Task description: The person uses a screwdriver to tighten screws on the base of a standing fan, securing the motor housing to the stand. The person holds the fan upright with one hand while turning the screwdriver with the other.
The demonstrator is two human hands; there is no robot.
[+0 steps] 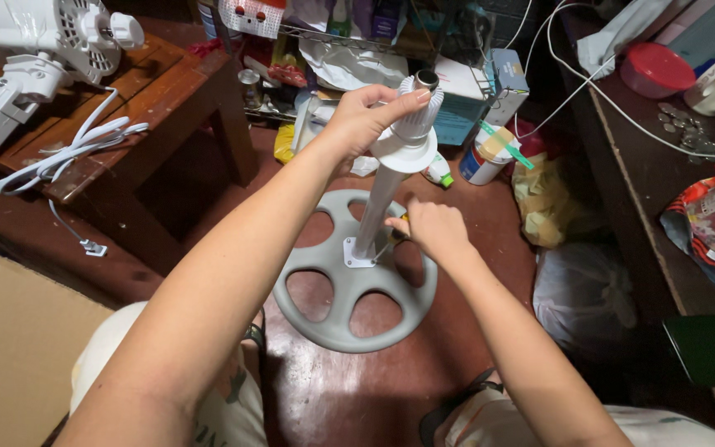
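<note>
Fan stand pole, white and upright, rises from a small square plate at the centre of a round grey base with oval cut-outs, which sits on the dark red floor between the person's knees. Left hand is wrapped around the ribbed white collar at the top of the pole, fingers curled over it and thumb across the front, holding it steady. Right hand is lower, just beside the pole, closed around a screwdriver whose thin shaft slants down toward the square plate. On the wooden table at the left lies the white fan head with its coiled white cord. A flat piece of cardboard lies at the lower left.
</note>
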